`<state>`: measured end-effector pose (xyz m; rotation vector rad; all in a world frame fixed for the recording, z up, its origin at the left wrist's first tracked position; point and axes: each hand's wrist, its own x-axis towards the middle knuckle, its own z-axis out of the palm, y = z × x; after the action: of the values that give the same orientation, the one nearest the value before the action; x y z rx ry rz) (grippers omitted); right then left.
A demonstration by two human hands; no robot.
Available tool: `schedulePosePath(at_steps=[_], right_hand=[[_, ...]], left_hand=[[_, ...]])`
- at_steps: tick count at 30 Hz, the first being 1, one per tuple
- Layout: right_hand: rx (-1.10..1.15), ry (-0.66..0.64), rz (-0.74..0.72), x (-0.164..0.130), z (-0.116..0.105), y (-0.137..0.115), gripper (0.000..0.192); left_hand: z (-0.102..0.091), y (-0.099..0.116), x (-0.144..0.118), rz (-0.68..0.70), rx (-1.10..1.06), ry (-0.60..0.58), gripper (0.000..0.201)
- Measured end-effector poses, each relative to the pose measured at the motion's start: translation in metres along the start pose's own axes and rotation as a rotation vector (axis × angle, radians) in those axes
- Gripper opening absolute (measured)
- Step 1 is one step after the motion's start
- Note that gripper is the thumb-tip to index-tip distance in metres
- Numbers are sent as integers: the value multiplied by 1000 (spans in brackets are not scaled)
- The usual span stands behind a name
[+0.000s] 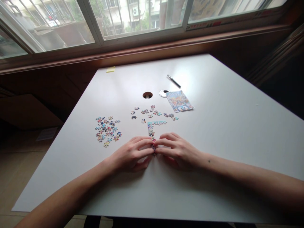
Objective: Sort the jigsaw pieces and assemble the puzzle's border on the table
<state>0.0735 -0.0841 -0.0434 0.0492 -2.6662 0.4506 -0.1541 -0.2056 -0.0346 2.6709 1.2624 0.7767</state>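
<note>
White table [213, 142]: both hands' fingers [144, 148] pinch joined puzzle pieces [152, 133]; leaflet [179, 100] lettering unreadable.

Both forearms are showing bare, with no sleeves reaching into view. The left hand [129, 155] and right hand [179, 152] are wearing no rings or gloves. A small dark mole is sitting just behind the right wrist.

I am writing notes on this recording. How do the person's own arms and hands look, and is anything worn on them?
Both forearms are bare, no sleeves in view. The left hand and right hand wear no gloves, rings or watch. A small dark spot marks the right forearm near the wrist.
</note>
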Motion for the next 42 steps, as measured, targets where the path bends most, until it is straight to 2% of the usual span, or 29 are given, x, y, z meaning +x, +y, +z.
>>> schedulePosePath(at_steps=[3, 7, 10, 14, 21, 25, 28, 33, 37, 40, 42], right_hand=[[32, 70, 119, 4, -6, 9, 25], [-106, 145, 367, 6, -21, 38, 17], [-203, 143, 441, 4, -28, 58, 23], [-239, 94, 446, 1, -27, 68, 27], [-246, 80, 408, 2, -19, 71, 35], [-200, 94, 379, 0, -20, 72, 36], [-165, 115, 376, 2, -19, 75, 36], [-86, 158, 357, 20, -13, 91, 31], [-32, 199, 337, 23, -16, 94, 29], [-64, 192, 357, 8, -21, 79, 28], [-104, 171, 360, -5, -24, 64, 30]], left_hand=[[-1, 0, 0, -41, -29, 9, 32], [-4, -12, 4, -191, 78, 67, 31], [-6, -27, 11, -334, 212, -2, 40], [-8, -50, 25, -398, 287, -67, 38], [-7, -77, 56, -399, 263, 6, 27], [-11, -86, 55, -571, 386, 12, 36], [-12, -92, 48, -637, 266, 38, 35], [-9, -101, 53, -573, 122, 86, 32], [-11, -92, 57, -533, 48, 148, 30], [-11, -63, 45, -505, 40, 202, 24], [-7, -40, 34, -478, 48, 176, 30]])
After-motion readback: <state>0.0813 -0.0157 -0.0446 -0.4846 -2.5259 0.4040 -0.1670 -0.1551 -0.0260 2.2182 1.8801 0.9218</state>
